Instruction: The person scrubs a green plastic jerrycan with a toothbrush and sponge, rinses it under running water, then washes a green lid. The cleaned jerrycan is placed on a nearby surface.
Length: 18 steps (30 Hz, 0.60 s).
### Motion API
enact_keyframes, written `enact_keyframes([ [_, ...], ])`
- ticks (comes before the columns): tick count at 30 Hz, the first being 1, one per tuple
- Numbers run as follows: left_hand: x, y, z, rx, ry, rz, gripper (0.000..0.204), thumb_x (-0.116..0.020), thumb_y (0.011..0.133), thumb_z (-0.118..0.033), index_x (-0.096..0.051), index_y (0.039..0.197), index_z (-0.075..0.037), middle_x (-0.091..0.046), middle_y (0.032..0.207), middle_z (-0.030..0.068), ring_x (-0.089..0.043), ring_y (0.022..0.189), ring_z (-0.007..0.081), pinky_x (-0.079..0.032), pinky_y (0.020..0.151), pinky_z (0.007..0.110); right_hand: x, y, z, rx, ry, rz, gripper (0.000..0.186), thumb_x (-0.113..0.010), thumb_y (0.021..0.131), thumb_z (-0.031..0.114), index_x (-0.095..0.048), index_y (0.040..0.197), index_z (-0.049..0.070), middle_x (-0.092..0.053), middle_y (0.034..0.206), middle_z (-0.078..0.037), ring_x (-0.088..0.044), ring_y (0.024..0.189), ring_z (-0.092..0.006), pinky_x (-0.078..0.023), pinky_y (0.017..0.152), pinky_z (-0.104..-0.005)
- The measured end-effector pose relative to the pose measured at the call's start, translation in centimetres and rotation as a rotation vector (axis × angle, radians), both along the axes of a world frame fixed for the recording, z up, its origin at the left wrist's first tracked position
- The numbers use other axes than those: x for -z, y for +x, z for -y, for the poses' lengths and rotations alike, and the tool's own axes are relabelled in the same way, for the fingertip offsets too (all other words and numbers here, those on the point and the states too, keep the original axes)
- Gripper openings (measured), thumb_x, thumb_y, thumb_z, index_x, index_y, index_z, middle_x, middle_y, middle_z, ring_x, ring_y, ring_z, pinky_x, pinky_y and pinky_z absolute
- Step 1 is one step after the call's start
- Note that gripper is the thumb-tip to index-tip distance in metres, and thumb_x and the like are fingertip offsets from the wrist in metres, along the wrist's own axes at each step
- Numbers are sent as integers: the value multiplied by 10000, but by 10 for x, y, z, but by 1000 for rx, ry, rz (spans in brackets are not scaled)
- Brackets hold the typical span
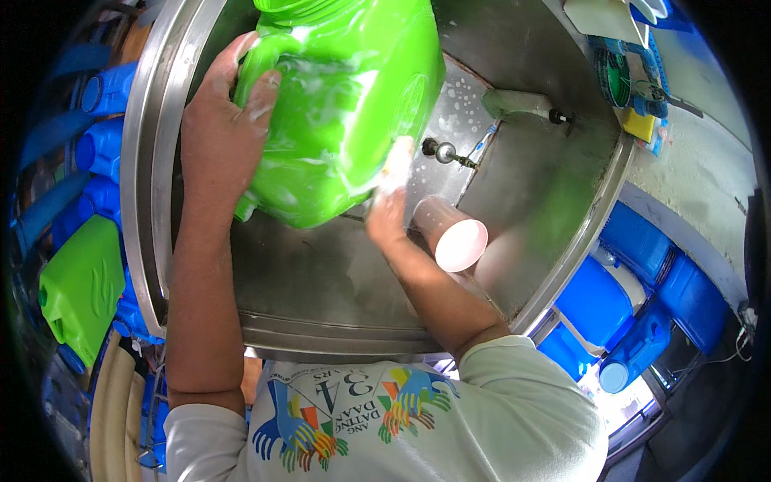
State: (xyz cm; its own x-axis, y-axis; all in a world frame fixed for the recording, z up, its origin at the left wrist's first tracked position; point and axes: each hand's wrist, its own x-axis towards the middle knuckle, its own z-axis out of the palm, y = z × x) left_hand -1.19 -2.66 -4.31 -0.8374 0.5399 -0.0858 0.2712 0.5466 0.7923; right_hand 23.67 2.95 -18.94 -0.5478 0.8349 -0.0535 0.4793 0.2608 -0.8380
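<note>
Jerrycans [84, 281] are crowding the left — one green, several blue, too overlapped to count. Over one steel sink [157, 161], the left hand [229, 112] is clasping, fingers closed, the handle of one soapy green jerrycan [329, 120], likely steadying it; the right hand [388, 210] is touching its lower side, so blurred I can't tell its openness or hold. One pink cup [461, 244] is resting nearby — perhaps for easy reach.

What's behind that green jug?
Around the green jug, the steel sink shows, with a pink cup and metal fitting to the right. Whatever lies directly behind is covered.
</note>
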Motion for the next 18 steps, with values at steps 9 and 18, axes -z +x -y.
enact_keyframes([
  [9,-2,2,0,-23,-19,31,477,-701,900,-211,-598,1358,-129,-699,1101,227,-699,994,345,-523,881,395,140,7,-153,677,-1306,-101,504,-281,1029,360,-577,1235,8,-650,1147,-202,-658,1005,-342,-556,852,-533],
  [18,-8,3,-4,4,-53,9,516,-697,897,-244,-571,1372,-87,-675,1132,249,-664,1023,403,-511,894,448,10,-202,-288,-292,-498,-309,413,-548,955,349,-697,1045,-25,-720,968,-127,-660,802,-210,-522,746,-384],
])
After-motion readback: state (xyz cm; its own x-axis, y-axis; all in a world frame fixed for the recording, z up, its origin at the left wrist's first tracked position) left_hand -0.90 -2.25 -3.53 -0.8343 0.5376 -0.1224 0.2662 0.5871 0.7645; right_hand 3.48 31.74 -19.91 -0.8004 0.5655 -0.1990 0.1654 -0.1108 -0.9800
